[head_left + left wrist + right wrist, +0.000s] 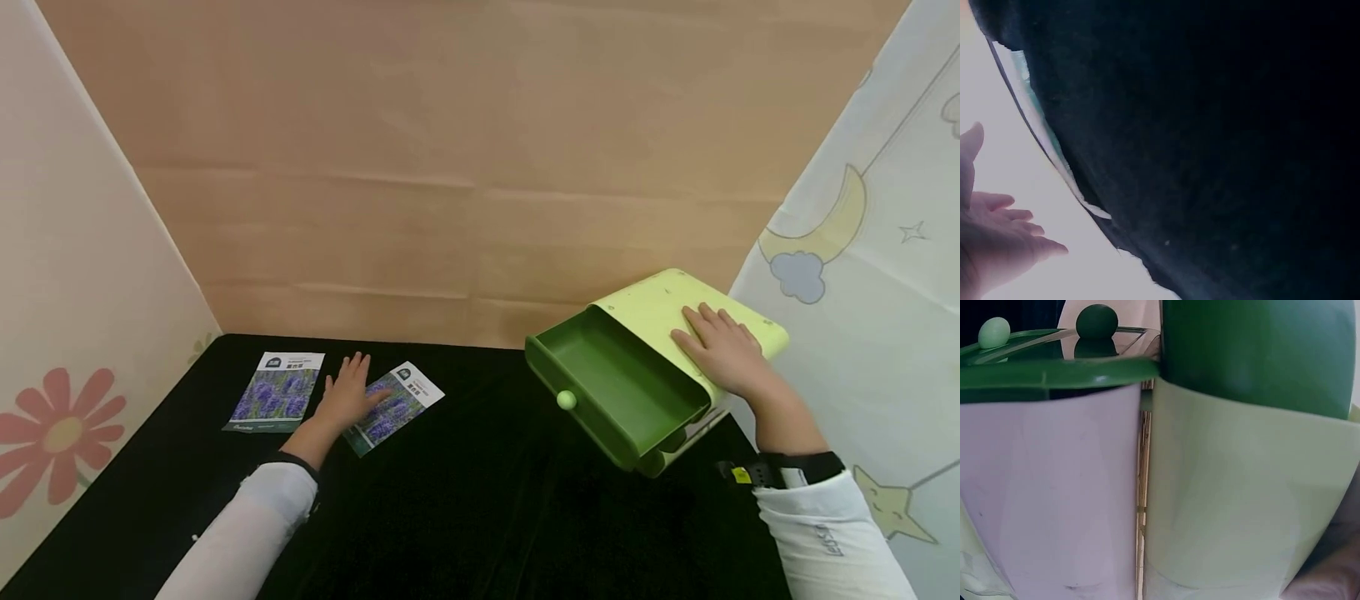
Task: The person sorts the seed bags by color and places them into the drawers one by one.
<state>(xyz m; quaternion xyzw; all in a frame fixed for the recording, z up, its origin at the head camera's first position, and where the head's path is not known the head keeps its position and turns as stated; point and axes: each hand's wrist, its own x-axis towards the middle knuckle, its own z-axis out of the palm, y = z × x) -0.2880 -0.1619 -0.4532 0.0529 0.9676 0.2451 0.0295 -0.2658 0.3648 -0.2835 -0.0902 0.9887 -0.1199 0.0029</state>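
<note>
My left hand (348,397), its fingers spread, is at a flat packet (390,408) printed with purple flowers; part of the packet is hidden, and I cannot tell if the hand presses on it. The left wrist view shows the same hand (1004,237) with its fingers extended. Left of it lies a matching flower packet (277,392). On the right, my right hand (723,350) rests flat on top of a light green drawer box (645,292). The box's upper dark green drawer (600,375) is pulled out, with nothing visible inside, and has a round pale knob (566,400).
Black cloth (450,517) covers the table. A brown paper wall (480,167) stands behind, with a flower-printed panel (97,250) on the left and a moon-printed panel (885,333) on the right. The right wrist view shows a second knob (1097,322) on the box.
</note>
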